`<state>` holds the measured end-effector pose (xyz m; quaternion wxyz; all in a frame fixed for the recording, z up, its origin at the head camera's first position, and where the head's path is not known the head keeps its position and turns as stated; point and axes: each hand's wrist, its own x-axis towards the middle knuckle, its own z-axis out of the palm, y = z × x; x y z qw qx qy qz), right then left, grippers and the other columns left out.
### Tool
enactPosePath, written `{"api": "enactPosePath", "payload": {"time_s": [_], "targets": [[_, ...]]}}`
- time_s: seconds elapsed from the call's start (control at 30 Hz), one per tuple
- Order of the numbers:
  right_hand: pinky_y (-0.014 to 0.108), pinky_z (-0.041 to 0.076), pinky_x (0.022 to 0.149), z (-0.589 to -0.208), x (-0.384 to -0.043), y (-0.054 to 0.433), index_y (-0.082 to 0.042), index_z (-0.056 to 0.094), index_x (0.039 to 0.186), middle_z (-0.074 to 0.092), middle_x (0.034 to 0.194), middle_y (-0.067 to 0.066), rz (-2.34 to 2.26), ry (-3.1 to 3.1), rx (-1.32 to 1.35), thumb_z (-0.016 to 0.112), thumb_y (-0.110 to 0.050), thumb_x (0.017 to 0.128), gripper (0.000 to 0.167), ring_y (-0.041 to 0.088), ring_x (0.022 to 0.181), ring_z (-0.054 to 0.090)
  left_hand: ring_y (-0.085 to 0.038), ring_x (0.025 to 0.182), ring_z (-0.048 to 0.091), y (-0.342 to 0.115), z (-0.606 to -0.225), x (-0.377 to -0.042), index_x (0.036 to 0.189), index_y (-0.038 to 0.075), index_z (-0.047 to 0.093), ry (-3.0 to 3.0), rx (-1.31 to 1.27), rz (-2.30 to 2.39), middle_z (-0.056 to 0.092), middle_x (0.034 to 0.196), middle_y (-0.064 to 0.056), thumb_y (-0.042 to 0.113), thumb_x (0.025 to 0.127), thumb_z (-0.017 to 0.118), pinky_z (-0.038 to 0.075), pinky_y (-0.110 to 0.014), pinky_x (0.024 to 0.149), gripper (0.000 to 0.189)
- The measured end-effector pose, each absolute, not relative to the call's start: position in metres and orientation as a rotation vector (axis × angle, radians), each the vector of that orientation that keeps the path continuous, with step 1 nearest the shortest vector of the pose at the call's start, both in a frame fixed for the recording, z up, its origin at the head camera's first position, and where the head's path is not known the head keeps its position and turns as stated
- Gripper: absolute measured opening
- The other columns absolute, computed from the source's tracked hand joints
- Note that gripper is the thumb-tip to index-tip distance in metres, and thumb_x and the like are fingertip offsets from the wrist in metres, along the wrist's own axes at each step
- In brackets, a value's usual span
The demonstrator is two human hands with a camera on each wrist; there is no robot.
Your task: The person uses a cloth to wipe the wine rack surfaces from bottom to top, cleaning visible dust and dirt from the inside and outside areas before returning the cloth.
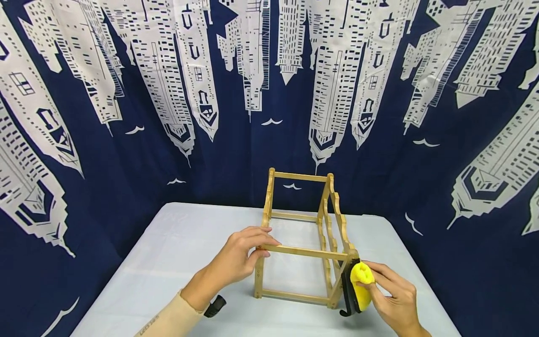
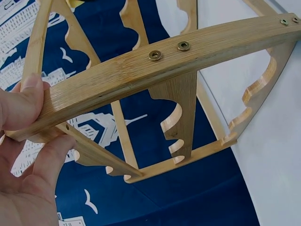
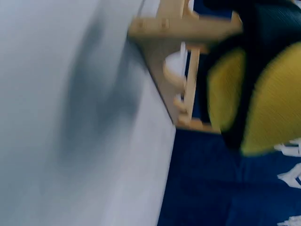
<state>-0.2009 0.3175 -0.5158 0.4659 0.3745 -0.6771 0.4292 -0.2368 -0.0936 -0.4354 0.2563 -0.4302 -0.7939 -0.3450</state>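
Observation:
A light wooden rack (image 1: 303,251) with bolted bars and scalloped slats stands on the white table. My left hand (image 1: 242,252) grips its near upper corner, thumb and fingers around the wood. In the left wrist view, the left hand (image 2: 33,122) holds the end of a bar (image 2: 122,70) with two bolts. At the rack's near right corner, my right hand (image 1: 393,292) pinches a soft yellow piece (image 1: 362,290) with black parts (image 1: 348,288) and a black hook beneath. The right wrist view is blurred, showing yellow panels (image 3: 282,99) edged in black; their exact kind is unclear.
The table (image 1: 198,234) has a pale cover and stretches to both sides of the rack. Behind and around it hangs a navy curtain (image 1: 236,168) printed with white buildings and birds. A small black device (image 1: 215,306) sits at my left wrist.

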Motion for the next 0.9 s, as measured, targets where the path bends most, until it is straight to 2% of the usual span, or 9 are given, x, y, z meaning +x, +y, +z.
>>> {"api": "enactPosePath", "payload": {"time_s": [0.07,0.2,0.3,0.5,0.63,0.73,0.83,0.9], "targets": [[0.009,0.063,0.103,-0.512,-0.202,0.323,0.017,0.084,0.109,0.085,0.117,0.022,0.951,-1.694,0.994,0.081,-0.019,0.112,0.036,-0.001,0.123,0.079,-0.037,0.137,0.080,-0.093,-0.437,-0.237,0.121,0.012,0.088,-2.149,-1.172,-0.934,0.089,0.124,-0.002,-0.010,0.090,0.094,0.070,-0.046,0.114,0.038],[0.005,0.060,0.103,-0.506,-0.206,0.332,0.016,0.085,0.112,0.083,0.116,0.023,0.786,-1.751,1.076,0.069,-0.027,0.120,0.046,-0.003,0.130,0.075,-0.036,0.134,0.081,-0.092,-0.441,-0.238,0.121,0.010,0.088,-2.125,-1.181,-0.927,0.088,0.123,-0.002,-0.011,0.089,0.094,0.071,-0.042,0.111,0.039],[0.004,0.058,0.106,-0.507,-0.210,0.335,0.013,0.086,0.112,0.084,0.115,0.022,0.735,-1.793,1.051,0.065,-0.032,0.121,0.050,-0.006,0.133,0.072,-0.034,0.133,0.082,-0.092,-0.442,-0.240,0.121,0.010,0.088,-2.096,-1.187,-0.912,0.088,0.122,-0.002,-0.013,0.088,0.093,0.071,-0.037,0.109,0.040],[0.004,0.061,0.099,-0.510,-0.215,0.323,0.007,0.088,0.114,0.086,0.110,0.022,0.775,-1.856,0.904,0.063,-0.040,0.121,0.053,-0.015,0.126,0.072,-0.031,0.128,0.082,-0.099,-0.441,-0.242,0.119,0.009,0.088,-2.071,-1.169,-0.884,0.087,0.120,-0.003,-0.016,0.087,0.092,0.072,-0.031,0.104,0.041],[0.005,0.061,0.102,-0.508,-0.217,0.313,0.005,0.088,0.119,0.087,0.111,0.021,0.839,-1.908,0.861,0.062,-0.044,0.121,0.055,-0.017,0.124,0.071,-0.029,0.125,0.082,-0.105,-0.438,-0.240,0.119,0.010,0.089,-2.088,-1.116,-0.875,0.087,0.122,-0.004,-0.014,0.089,0.092,0.073,-0.030,0.100,0.040],[0.006,0.060,0.105,-0.505,-0.219,0.318,0.005,0.087,0.122,0.086,0.117,0.017,0.906,-1.973,0.898,0.064,-0.040,0.120,0.050,-0.016,0.125,0.072,-0.029,0.125,0.082,-0.106,-0.438,-0.239,0.120,0.011,0.089,-2.107,-1.083,-0.875,0.087,0.123,-0.004,-0.013,0.090,0.092,0.073,-0.030,0.098,0.039],[0.007,0.061,0.103,-0.503,-0.221,0.333,0.004,0.088,0.122,0.085,0.119,0.014,0.928,-2.004,1.006,0.079,-0.014,0.113,0.022,-0.008,0.122,0.075,-0.032,0.126,0.082,-0.105,-0.438,-0.238,0.120,0.012,0.089,-2.121,-1.073,-0.889,0.087,0.123,-0.004,-0.012,0.091,0.092,0.073,-0.030,0.099,0.038],[0.006,0.061,0.101,-0.502,-0.222,0.345,0.001,0.089,0.121,0.085,0.119,0.012,0.906,-2.027,1.080,0.083,-0.011,0.108,0.019,-0.004,0.118,0.077,-0.033,0.127,0.082,-0.105,-0.438,-0.238,0.120,0.012,0.089,-2.125,-1.072,-0.897,0.087,0.123,-0.003,-0.012,0.091,0.092,0.073,-0.031,0.100,0.038]]}}
